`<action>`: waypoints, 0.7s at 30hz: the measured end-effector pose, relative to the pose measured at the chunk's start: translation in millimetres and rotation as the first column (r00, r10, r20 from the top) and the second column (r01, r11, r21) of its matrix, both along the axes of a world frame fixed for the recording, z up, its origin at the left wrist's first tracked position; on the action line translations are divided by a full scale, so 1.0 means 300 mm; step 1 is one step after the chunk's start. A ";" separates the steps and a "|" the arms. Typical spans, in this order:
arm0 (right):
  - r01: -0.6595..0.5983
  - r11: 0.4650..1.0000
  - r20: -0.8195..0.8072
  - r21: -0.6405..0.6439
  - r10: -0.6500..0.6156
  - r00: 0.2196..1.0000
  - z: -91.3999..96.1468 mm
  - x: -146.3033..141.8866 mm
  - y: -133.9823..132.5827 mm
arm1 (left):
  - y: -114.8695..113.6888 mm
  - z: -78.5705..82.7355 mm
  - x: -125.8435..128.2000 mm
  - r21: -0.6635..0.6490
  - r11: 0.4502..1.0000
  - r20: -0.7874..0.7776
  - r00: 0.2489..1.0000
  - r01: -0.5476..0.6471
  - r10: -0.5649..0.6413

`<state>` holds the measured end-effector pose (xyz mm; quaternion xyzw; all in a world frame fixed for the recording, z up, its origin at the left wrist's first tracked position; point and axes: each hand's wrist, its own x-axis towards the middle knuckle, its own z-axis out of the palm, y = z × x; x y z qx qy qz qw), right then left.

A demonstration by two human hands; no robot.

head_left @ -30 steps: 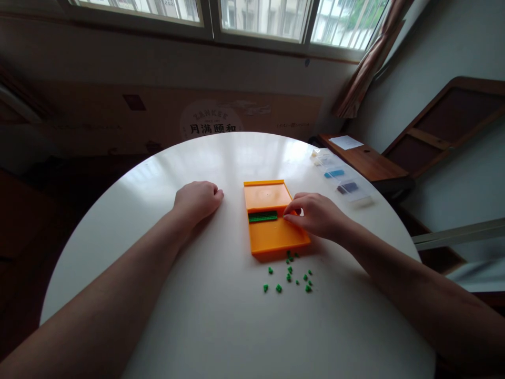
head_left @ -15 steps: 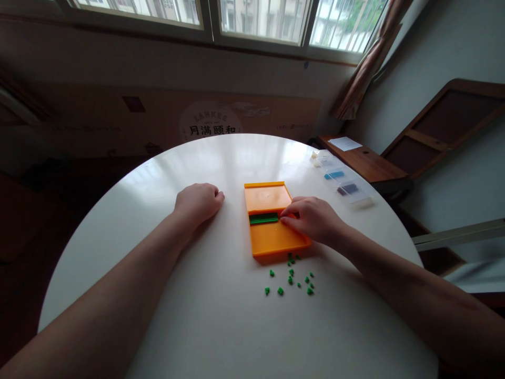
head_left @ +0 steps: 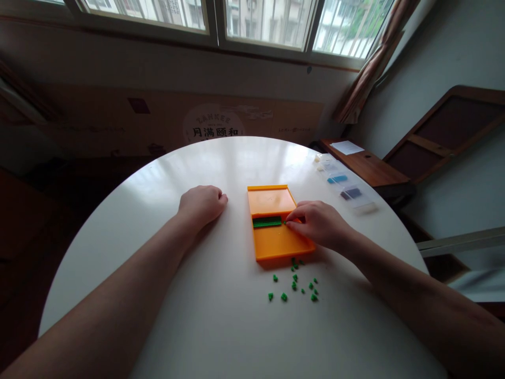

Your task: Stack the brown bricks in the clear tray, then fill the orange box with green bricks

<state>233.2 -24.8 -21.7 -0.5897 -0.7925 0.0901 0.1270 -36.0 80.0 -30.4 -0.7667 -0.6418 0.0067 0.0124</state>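
Note:
An orange plastic case (head_left: 282,246) lies opened flat on the white table. In its near half, along the hinge, sits a tight block of small green pieces (head_left: 267,222). My right hand (head_left: 320,223) reaches over the case's right side, thumb and forefinger pinching a small green piece (head_left: 285,222) just right of the block. Loose green pieces (head_left: 294,286) are scattered on the table in front of the case. To the left of the case my left hand (head_left: 202,204) rests on the table, fingers curled into a fist with nothing visible in it.
Clear plastic bags or trays (head_left: 347,184) with blue and dark contents lie at the table's far right edge. Beyond the round white table (head_left: 221,326) stands a wooden desk (head_left: 379,171) with a white paper (head_left: 347,147). A printed cardboard panel leans under the window.
The view has shifted slightly, moving everything a little right and down. My right fingertips have drawn a little away from the green block, and a green piece now shows between them. My left hand rests unchanged.

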 end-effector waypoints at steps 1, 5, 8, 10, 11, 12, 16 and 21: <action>-0.001 1.000 0.002 0.001 0.001 1.000 -0.001 -0.002 0.000 | -0.001 0.002 0.001 -0.005 1.000 -0.001 1.000 -0.002 0.002; 0.006 1.000 0.012 0.010 -0.006 1.000 -0.005 -0.009 0.002 | -0.004 0.005 0.001 -0.018 1.000 0.005 1.000 -0.003 0.003; 0.011 1.000 0.017 0.014 -0.012 1.000 -0.008 -0.014 0.003 | -0.002 0.002 0.000 -0.016 1.000 0.010 1.000 -0.002 0.002; 0.015 1.000 0.015 0.020 -0.015 1.000 -0.010 -0.018 0.004 | 0.000 -0.001 0.000 -0.014 1.000 0.011 1.000 -0.001 0.001; 0.016 1.000 0.014 0.022 -0.016 1.000 -0.010 -0.020 0.004 | 0.001 -0.002 -0.001 -0.013 1.000 0.011 1.000 0.001 0.000; 0.017 1.000 0.013 0.024 -0.017 1.000 -0.010 -0.022 0.004 | 0.002 -0.003 -0.001 -0.010 1.000 0.011 1.000 0.002 -0.002; 0.023 1.000 0.013 0.017 -0.024 1.000 -0.007 -0.029 0.002 | 0.004 -0.006 -0.002 -0.003 1.000 0.004 1.000 0.007 -0.007; 0.021 1.000 0.010 0.011 -0.022 1.000 -0.007 -0.030 0.003 | 0.004 -0.006 -0.003 -0.003 1.000 0.000 1.000 0.013 -0.013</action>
